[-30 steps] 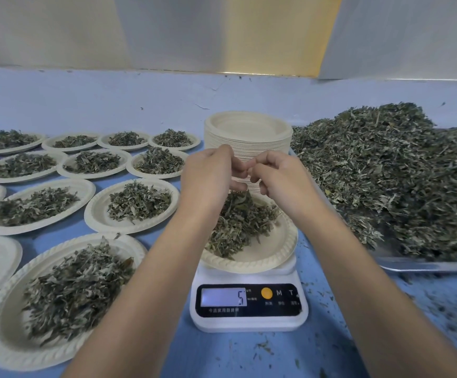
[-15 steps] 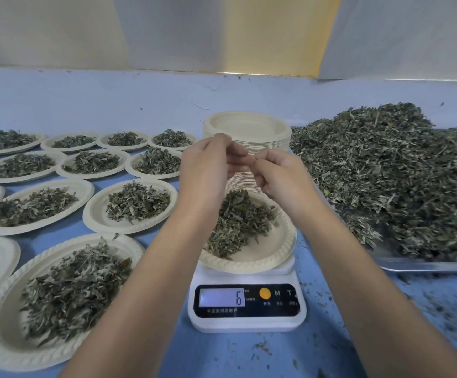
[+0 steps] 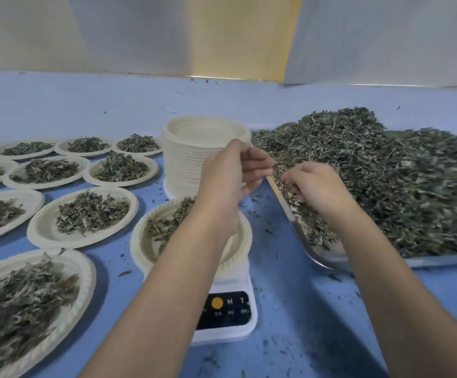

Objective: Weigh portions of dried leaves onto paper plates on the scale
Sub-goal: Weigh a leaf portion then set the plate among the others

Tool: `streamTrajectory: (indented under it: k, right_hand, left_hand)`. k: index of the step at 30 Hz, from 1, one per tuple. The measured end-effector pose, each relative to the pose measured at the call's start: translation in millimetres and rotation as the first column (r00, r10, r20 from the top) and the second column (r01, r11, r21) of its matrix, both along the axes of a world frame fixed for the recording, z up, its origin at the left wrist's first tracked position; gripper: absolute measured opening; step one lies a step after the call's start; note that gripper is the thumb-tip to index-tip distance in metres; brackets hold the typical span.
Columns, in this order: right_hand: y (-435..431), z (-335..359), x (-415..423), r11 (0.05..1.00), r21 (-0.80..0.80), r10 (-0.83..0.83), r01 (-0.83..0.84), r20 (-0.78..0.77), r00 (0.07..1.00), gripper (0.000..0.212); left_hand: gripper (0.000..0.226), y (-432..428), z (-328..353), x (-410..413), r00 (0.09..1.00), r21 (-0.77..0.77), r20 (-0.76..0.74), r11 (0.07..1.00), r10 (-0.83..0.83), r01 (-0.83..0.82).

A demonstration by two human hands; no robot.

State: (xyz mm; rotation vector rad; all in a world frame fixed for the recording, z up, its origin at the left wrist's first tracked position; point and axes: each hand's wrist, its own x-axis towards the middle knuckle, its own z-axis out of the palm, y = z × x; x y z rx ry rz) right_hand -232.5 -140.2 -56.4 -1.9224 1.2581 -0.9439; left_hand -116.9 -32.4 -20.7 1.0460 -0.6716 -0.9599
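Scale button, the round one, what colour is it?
The round button is orange-yellow, clearest in the head view.

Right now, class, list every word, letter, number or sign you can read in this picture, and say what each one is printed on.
"M": white letter on the black panel of the scale.
"T": white letter on the same panel, right of the M.
Tiny print under the orange button, the M and the T: too small to read.
Number display: hidden behind the left forearm, so no reading.
Nothing else carries readable text.
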Motion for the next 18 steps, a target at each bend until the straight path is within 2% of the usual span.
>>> streamTrajectory:
  k: [3, 5, 8, 10, 13, 16, 18]
  right_hand:
    - [-14.5, -8.4, -27.6, 1.0, 0.005, -0.022, 0.026, -0.383, 0.923, 0.018]
    - [-19.1, -12.1, -38.3, 0.995, 0.095, 0.033, 0.022, -0.54, 0.841, 0.026]
    - [-23.0, -15.3, -47.0, 0.977, 0.211, 0.149, -0.002, -0.685, 0.713, 0.051]
    - [-21.3, -16.4, -48.0, 0.955, 0.295, 0.223, -0.018, -0.683, 0.695, 0.059]
    - [-19.0, -20.0, -43.4, 0.935, 0.354, 0.253, -0.014, -0.64, 0.725, 0.054]
    - [-14.9, -22.5, -35.3, 0.943, 0.331, 0.226, -0.043, -0.539, 0.811, 0.032]
    - [-12.3, -22.8, -31.8, 0.968, 0.244, 0.193, -0.064, -0.552, 0.811, 0.031]
  left_hand:
    - [0.039, -8.9, -3.2, -9.6, 0.999, 0.019, 0.018, 0.999, -0.03, 0.03]
    - [0.04, -13.2, -5.2, -13.8, 0.999, 0.028, 0.03, 0.999, -0.026, 0.025]
    - [0.039, -17.1, -7.3, -15.9, 0.999, 0.042, 0.033, 0.999, -0.023, 0.022]
    - [0.037, -18.3, -8.6, -15.1, 0.999, 0.048, 0.031, 0.999, -0.021, 0.019]
    - [0.033, -18.4, -9.6, -11.7, 1.0, 0.06, 0.022, 0.998, -0.007, 0.006]
    - [0.033, -16.0, -9.1, -8.0, 1.0, 0.062, 0.0, 0.998, 0.007, -0.007]
    - [0.032, -13.1, -8.5, -5.3, 1.0, 0.056, -0.006, 0.998, 0.017, -0.016]
